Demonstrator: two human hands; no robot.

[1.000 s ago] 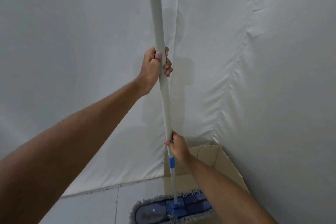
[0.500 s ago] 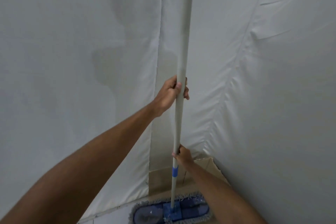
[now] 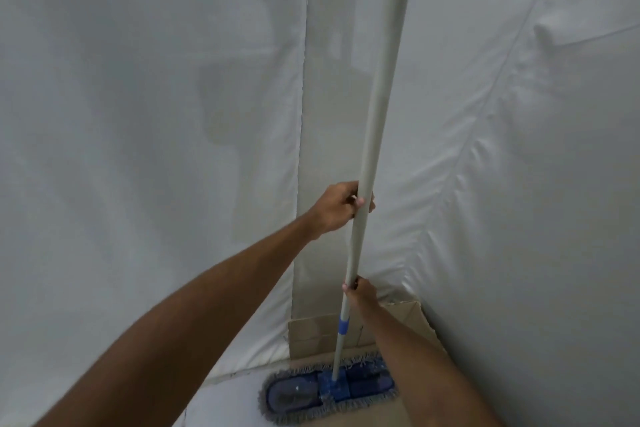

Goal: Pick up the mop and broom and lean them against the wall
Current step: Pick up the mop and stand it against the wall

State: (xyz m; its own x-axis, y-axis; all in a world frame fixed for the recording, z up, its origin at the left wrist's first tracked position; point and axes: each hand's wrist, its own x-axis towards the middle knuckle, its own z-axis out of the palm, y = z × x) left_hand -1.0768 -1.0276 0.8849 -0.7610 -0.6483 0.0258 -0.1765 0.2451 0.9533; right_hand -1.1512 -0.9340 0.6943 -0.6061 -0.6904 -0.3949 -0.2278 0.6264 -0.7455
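The mop stands nearly upright in a corner. Its long grey handle (image 3: 381, 97) runs from the top edge down to a flat blue mop head (image 3: 301, 392) with a grey fringe, resting on the floor. A blue band (image 3: 343, 326) rings the lower handle. My left hand (image 3: 337, 208) grips the handle at mid height. My right hand (image 3: 358, 291) grips it lower down, just above the blue band. The handle tilts slightly to the right toward the top. No broom is in view.
White fabric-covered walls (image 3: 138, 114) meet in a corner behind the mop, and the right wall (image 3: 536, 218) is close. Flattened brown cardboard (image 3: 311, 336) lies in the corner, under and behind the mop head. Pale tiled floor (image 3: 221, 406) shows at the bottom.
The mop has gone from leaning left at its top to leaning right. Both hands kept their grip; the left hand now sits lower in view. The mop head sits closer to the corner.
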